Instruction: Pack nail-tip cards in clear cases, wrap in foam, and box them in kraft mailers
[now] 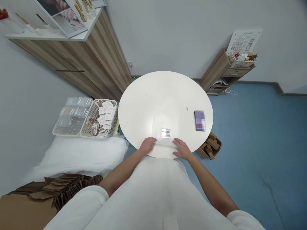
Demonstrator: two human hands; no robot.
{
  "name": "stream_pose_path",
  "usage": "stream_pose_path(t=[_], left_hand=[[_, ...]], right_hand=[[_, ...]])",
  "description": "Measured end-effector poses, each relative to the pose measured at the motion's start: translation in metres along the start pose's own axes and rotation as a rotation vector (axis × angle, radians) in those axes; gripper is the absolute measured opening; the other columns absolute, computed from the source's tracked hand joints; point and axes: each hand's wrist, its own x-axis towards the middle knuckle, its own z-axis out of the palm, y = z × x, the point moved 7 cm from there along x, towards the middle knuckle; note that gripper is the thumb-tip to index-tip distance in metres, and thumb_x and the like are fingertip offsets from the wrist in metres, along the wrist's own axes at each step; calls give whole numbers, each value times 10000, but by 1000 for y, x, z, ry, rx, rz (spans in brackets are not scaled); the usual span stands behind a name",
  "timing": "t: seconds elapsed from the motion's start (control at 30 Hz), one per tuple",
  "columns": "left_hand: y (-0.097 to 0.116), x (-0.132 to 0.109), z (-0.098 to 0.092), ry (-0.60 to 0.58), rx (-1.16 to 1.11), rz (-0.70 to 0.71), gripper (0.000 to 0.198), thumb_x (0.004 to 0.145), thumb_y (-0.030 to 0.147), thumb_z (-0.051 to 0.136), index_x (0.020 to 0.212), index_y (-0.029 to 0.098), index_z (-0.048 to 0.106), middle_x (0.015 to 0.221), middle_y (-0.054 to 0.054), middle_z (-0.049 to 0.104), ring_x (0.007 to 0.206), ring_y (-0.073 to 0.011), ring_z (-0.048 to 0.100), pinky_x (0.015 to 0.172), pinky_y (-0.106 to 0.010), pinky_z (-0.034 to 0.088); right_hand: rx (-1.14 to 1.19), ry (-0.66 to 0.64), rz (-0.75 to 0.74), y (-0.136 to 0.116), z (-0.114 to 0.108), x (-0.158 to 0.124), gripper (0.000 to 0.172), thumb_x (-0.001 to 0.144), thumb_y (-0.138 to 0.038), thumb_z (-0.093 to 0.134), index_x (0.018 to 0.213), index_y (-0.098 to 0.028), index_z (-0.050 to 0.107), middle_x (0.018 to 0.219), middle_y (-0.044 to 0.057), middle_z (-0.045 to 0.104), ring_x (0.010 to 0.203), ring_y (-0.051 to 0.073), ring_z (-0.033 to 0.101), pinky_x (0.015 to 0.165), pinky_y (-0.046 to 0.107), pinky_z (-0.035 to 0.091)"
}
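A small clear plastic case (165,133) lies on the round white table (163,95) near its front edge. My left hand (147,145) rests flat on the table edge just left of the case, fingers stretched out, holding nothing. My right hand (181,149) lies on the edge just right of the case, fingers also flat and empty. Neither hand touches the case. A purple card-like object (199,120) lies on the table's right side.
White baskets (86,116) with clear cases and printed cards stand to the left on a white-covered surface. Folded cardboard (59,187) lies lower left. A cardboard box (209,147) sits under the table's right. Wooden cabinets (100,60) line the wall.
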Motion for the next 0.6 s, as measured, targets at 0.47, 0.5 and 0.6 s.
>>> stream_pose_path(t=[0.47,0.5,0.6], left_hand=[[-26,4,-10,114,-151,-314,218,807,334,396,741,206,560,643,4,583,627,-155,550,615,-268,427],[-28,7,-11,129,-154,-328,195,796,323,411,732,205,552,649,8,580,631,-150,549,614,-261,423],[-32,13,-13,143,-131,-360,139,776,285,431,742,209,542,668,10,576,637,-148,544,603,-256,410]], right_hand=[[47,39,387,27,-18,18,278,860,-356,296,712,-218,488,664,7,562,620,150,513,530,236,342],[50,46,412,28,-18,22,274,857,-357,299,704,-219,480,658,3,558,605,145,504,512,229,324],[30,48,467,31,-17,32,250,846,-342,318,693,-217,472,665,5,561,582,137,485,483,224,286]])
